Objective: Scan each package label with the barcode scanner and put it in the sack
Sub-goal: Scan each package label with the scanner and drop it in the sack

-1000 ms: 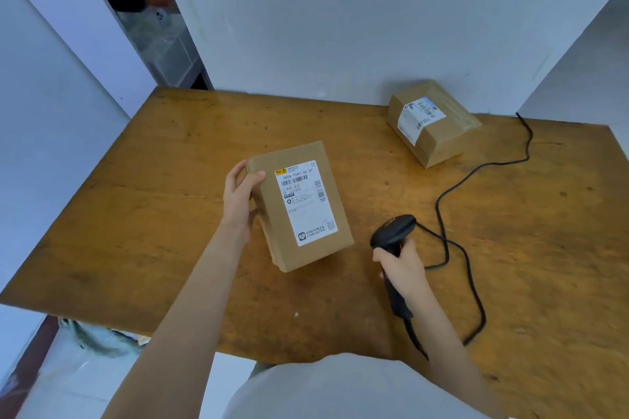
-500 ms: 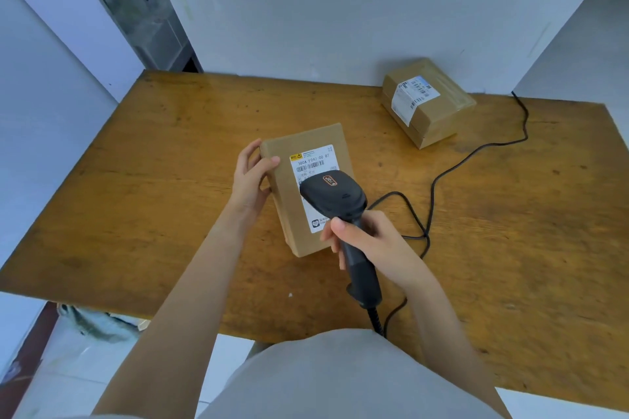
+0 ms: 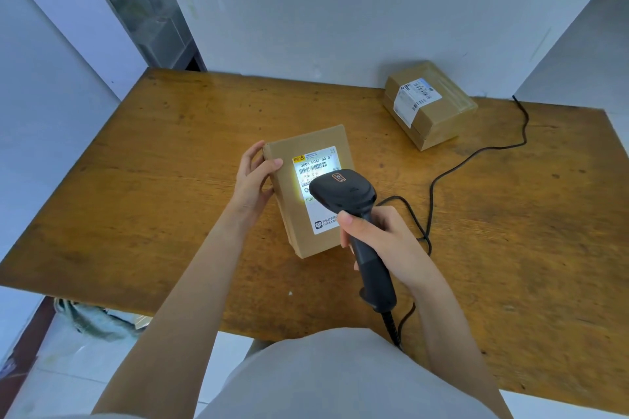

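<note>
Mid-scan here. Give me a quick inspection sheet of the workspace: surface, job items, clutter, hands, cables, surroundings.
Surface: wooden table, worn and stained.
Job's things: near package has its label facing up and lit by the barcode scanner held over it. Far package sits by the back wall, label up.
Clutter: nothing seen.
Hands: left hand grips the near package's left edge. Right hand grips the scanner's handle.
Cables: scanner cable loops across the table's right side to the back edge.
Surroundings: white walls. Grey-green fabric lies on the floor, front left. It may be the sack, but I cannot tell.
</note>
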Available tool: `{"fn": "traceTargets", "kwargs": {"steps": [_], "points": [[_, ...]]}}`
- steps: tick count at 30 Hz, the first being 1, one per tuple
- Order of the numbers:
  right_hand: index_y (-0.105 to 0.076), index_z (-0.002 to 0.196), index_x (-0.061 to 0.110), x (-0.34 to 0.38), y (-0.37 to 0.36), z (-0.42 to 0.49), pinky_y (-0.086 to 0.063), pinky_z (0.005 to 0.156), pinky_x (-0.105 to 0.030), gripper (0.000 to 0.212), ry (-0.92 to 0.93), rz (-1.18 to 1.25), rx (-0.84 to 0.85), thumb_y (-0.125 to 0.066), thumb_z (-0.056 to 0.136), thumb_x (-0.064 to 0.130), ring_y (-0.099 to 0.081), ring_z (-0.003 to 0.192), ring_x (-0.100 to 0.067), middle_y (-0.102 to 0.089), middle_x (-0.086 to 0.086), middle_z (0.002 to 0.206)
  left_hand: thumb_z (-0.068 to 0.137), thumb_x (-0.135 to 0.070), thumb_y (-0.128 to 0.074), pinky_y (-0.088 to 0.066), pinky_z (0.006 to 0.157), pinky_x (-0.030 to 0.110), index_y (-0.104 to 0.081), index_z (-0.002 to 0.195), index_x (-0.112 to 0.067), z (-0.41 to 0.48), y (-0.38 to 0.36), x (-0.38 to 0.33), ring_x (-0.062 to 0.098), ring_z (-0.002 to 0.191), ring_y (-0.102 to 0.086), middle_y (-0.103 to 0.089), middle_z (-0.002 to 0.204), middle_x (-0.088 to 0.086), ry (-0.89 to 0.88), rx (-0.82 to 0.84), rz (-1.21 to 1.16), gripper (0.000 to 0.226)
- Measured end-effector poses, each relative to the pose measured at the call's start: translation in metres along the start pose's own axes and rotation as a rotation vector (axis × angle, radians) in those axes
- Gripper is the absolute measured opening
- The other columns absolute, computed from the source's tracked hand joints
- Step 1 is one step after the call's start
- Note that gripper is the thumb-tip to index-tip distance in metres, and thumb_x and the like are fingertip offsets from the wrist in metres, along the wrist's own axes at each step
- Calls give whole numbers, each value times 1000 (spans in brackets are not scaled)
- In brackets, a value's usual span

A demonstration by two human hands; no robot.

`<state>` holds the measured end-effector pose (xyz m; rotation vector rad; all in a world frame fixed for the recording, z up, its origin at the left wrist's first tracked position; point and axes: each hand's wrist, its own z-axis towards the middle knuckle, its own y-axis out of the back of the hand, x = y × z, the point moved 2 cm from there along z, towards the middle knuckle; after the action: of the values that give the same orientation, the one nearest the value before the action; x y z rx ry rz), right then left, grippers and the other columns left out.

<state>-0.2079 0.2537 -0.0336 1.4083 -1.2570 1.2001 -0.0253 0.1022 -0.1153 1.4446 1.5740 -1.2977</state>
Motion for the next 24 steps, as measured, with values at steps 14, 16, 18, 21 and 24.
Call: {"fn": "traceTargets", "kwargs": {"steps": [14,16,18,21,24], "points": [[-62,70,6,-3,-3,1,-46,55,-18,48,-18,-85,-10,-64,76,54,-56,54,-6,-57,5,58,66,-28,-75,-46,87,39,-52,120,-38,2,2,1,16,109,-57,-61,132,4,16,7,-19,59],[-64,78,17,-8,-2,3,-47,58,-18,32,-46,-69,-65,-71,79,48,-61,61,-4,-63,10,63,71,-26,-73,-46,89,41,-51,123,-36,2,4,3,18,110,-57,-61,132,5,16,0,-13,57],[-63,96,25,-20,-1,8,-48,65,-15,25,-85,-94,-163,-72,79,42,-65,79,-1,-70,17,83,72,-26,-72,-47,88,41,-51,125,-35,2,6,4,17,109,-58,-62,131,4,24,-17,-15,57],[-52,123,24,-45,6,15,-46,81,-18,47,-143,-177,-359,-73,82,33,-58,103,-1,-63,17,114,70,-29,-72,-47,85,41,-52,124,-33,0,9,3,14,103,-60,-67,116,-4,46,-74,-29,58],[-41,128,13,-73,18,17,-41,85,-29,52,-302,-229,-512,-70,86,23,-53,110,-17,-55,3,118,69,-32,-71,-47,82,41,-52,124,-33,-2,16,1,12,101,-60,-67,108,-8,53,-140,-45,58]]}}
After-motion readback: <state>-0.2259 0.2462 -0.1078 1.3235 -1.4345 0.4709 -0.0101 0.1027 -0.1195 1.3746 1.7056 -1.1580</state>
